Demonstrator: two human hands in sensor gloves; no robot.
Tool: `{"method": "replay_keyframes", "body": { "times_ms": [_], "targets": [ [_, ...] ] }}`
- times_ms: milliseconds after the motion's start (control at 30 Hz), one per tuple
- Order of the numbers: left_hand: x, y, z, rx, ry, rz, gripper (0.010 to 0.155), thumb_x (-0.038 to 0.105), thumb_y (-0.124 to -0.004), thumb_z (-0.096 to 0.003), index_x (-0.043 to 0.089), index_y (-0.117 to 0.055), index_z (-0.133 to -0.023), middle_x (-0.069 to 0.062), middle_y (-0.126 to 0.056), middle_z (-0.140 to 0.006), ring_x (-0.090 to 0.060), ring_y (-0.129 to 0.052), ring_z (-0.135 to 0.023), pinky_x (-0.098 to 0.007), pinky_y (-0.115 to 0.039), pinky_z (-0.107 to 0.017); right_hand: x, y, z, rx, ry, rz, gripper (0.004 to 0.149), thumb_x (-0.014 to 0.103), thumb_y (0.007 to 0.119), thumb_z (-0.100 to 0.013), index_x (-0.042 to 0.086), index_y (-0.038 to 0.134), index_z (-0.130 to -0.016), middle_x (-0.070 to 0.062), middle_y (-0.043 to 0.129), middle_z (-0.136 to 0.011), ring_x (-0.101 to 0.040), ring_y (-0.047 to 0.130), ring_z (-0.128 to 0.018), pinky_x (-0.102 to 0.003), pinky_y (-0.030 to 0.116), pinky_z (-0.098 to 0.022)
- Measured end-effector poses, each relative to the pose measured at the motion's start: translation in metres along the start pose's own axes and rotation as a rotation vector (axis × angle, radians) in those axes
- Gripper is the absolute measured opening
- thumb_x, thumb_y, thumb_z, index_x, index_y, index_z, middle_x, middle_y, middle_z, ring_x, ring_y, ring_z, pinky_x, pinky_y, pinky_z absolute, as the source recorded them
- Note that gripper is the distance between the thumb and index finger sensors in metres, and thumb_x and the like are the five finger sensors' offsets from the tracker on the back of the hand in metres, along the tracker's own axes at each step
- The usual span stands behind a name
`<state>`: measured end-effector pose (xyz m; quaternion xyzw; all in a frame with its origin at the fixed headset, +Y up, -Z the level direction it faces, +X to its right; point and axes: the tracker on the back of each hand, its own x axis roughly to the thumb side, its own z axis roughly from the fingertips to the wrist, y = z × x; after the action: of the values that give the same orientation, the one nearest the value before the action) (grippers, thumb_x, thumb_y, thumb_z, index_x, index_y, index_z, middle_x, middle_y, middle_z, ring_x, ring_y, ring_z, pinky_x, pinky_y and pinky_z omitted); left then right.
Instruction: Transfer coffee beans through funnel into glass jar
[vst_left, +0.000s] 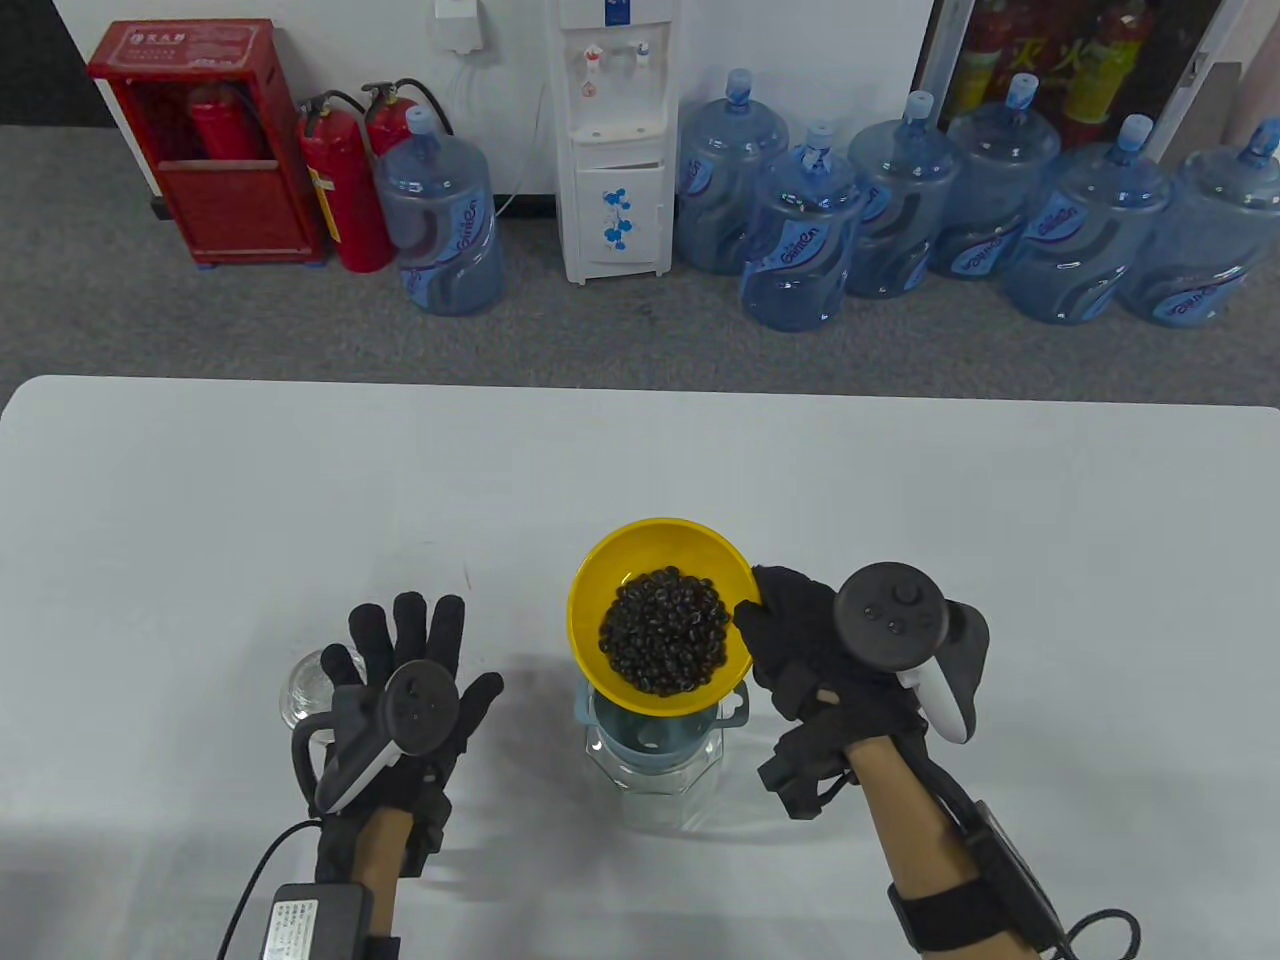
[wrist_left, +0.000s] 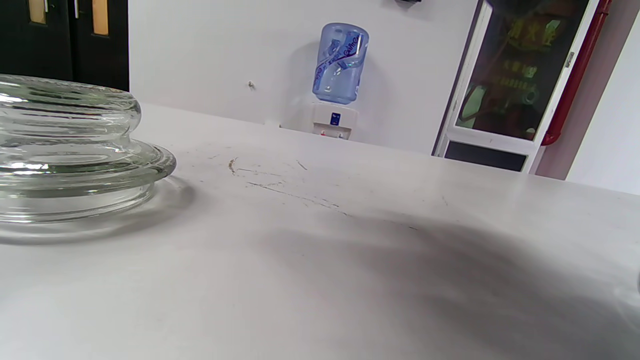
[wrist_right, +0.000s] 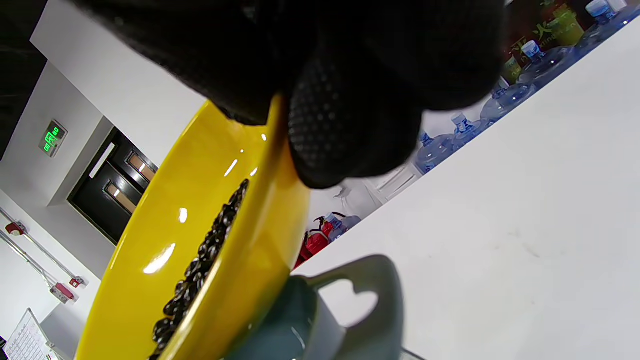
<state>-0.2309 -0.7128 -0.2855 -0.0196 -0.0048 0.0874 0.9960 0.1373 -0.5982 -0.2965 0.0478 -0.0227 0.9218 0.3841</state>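
While the white table (vst_left: 200, 520) carries everything, we see the glass jar (vst_left: 655, 775) near its front edge, blue funnel (vst_left: 650, 725) seated in its mouth. Right hand (vst_left: 800, 640) pinches the rim of the yellow bowl (vst_left: 600, 580), coffee beans (vst_left: 665, 630) inside, tilted over the funnel. Left hand (vst_left: 405, 690) lies flat, fingers spread, holding nothing, beside the glass lid (vst_left: 305, 690).

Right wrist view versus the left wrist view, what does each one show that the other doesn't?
Only the right wrist view shows the right hand gripping the rim of the yellow bowl, the coffee beans inside it, and the blue-grey funnel beneath. Only the left wrist view shows the glass lid lying on the table. Both show the white table and blue water bottles behind it.
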Motion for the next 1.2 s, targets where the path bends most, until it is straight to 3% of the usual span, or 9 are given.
{"method": "replay_keyframes", "body": {
  "times_ms": [1200],
  "targets": [
    [0.001, -0.0013, -0.0001, 0.0, -0.007, -0.001, 0.077, 0.066, -0.055, -0.0546, 0.036, -0.021, -0.117, -0.009, -0.016, -0.124, -0.047, -0.006, -0.109, -0.067, -0.015, -0.071, 0.0062, 0.007, 0.009, -0.081, -0.078, 0.057, 0.046, 0.027, 0.088, -0.061, 0.0, 0.079, -0.096, -0.019, 0.097, -0.076, -0.023, 0.109, -0.047, -0.032, 0.096, -0.035]
  ]
}}
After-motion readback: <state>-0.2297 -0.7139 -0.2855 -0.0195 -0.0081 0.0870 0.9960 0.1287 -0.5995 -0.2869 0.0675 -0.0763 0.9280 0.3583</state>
